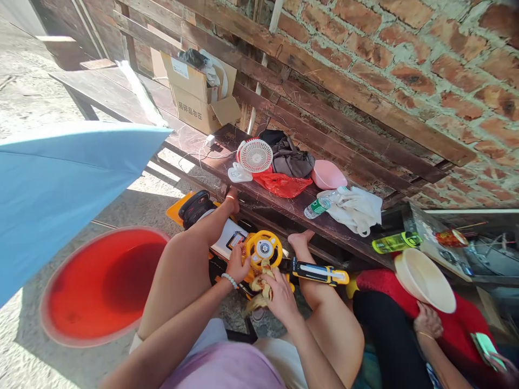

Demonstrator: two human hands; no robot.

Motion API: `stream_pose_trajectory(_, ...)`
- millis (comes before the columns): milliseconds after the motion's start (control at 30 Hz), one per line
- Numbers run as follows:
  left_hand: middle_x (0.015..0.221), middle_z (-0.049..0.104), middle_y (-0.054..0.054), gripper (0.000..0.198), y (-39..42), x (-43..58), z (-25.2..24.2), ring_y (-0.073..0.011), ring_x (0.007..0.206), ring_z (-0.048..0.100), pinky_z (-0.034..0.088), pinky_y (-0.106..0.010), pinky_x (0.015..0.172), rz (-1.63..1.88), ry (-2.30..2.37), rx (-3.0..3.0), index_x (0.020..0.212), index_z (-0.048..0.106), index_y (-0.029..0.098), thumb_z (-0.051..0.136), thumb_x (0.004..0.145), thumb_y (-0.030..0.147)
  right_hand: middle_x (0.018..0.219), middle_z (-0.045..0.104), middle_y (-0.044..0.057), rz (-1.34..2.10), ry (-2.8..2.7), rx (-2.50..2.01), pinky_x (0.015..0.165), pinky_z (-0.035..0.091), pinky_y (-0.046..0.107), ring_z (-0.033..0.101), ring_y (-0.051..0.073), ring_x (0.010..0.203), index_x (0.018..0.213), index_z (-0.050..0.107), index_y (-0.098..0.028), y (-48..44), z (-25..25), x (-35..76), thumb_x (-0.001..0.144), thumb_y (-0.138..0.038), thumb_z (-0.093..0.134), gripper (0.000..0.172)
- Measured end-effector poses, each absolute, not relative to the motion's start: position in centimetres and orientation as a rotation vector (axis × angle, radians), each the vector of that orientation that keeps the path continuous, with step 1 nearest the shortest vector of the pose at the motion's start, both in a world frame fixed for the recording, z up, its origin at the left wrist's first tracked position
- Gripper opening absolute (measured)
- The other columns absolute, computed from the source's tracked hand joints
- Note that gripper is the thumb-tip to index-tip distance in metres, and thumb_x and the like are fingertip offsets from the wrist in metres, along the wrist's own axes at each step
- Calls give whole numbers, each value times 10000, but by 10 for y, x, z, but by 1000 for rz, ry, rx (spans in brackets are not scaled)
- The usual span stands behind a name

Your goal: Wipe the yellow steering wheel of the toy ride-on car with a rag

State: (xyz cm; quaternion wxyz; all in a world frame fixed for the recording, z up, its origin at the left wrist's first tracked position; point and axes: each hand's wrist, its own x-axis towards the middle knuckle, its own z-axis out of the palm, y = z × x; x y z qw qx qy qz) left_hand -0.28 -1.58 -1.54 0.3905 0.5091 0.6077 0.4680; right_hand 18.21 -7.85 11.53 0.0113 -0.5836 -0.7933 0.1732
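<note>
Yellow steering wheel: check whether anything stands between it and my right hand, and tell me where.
Yes: pale yellow pieces, too jumbled to identify, are at the right hand's fingers. In this view they lie between that hand and the lower rim of the steering wheel.

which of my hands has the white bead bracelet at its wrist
Your left hand, the one beside the yellow steering wheel: white beads circle its wrist. Your right hand, holding the yellowish pieces, has a bare wrist.

Steering wheel [265,248] smooth plastic; bench [221,162] worn wood; wall [405,65] rough brick; blurred tub [89,292] probably plastic.
</note>
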Motion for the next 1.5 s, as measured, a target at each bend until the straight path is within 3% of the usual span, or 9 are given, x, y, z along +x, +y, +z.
stream_pose_trajectory(100,1475,549,-176,578,-17,-5,-1,-339,1440,488,414,-571,1221,1098,1615,1632,1444,507,170,572,882,290,1343,633,99,383,-2215,-1771,1061,520,453,593,295,1230,1339,703,-304,-83,120,219,830,-123,594,551)
stream_pose_trajectory(233,1620,442,-176,615,-15,6,21,-345,1548,366,374,-566,1258,857,1639,1883,1500,506,158,560,891,227,1399,623,124,116,-1880,-1712,1089,504,505,588,317,1283,1345,701,-283,-55,125,271,916,-315,613,438)
stream_pose_trajectory(400,1738,316,-154,642,-12,22,40,-387,1629,210,251,-638,1288,480,1655,2040,1564,497,179,567,929,233,1278,696,174,152,-1793,-1782,1038,523,533,629,340,1193,1127,768,-206,-21,86,277,933,-508,600,396)
stream_pose_trajectory(633,1781,221,-111,672,-9,19,50,-395,1657,96,175,-661,1294,201,1623,2120,1655,391,219,496,997,305,1273,710,118,79,-2046,-1926,1011,490,455,609,293,1131,1174,763,-258,-25,65,313,980,-384,503,348)
stream_pose_trajectory(900,1787,194,-111,694,-11,19,52,-387,1659,88,238,-623,1286,188,1623,2129,1671,360,203,483,997,309,1318,693,138,-295,-1972,-2381,1097,375,489,498,341,1322,1146,771,-234,-23,87,410,937,-355,526,343)
stream_pose_trajectory(1067,1774,229,-136,687,-12,23,53,-411,1651,117,167,-687,1287,215,1672,2139,1643,413,195,519,970,277,1150,737,152,-49,-1869,-2401,1009,458,406,637,287,1064,1098,782,-164,-4,87,383,931,-353,531,356)
stream_pose_trajectory(1200,1731,311,-212,620,-6,35,56,-458,1628,177,141,-706,1287,319,1700,2167,1556,527,118,545,956,275,1090,766,95,371,-2003,-2136,914,488,327,678,233,978,1048,793,-207,10,93,332,959,-388,536,327)
stream_pose_trajectory(1400,1745,298,-171,675,12,42,48,-371,1630,245,214,-589,1314,404,1551,2229,1605,472,145,538,939,226,824,764,34,705,-2078,-2165,703,437,262,627,171,735,792,759,-215,35,105,293,919,-434,620,288)
stream_pose_trajectory(1500,1734,324,-167,670,13,37,42,-356,1623,272,189,-567,1327,422,1531,2289,1610,468,136,520,949,231,805,762,34,711,-2109,-2213,680,417,255,635,167,724,784,762,-212,40,111,309,885,-386,653,229)
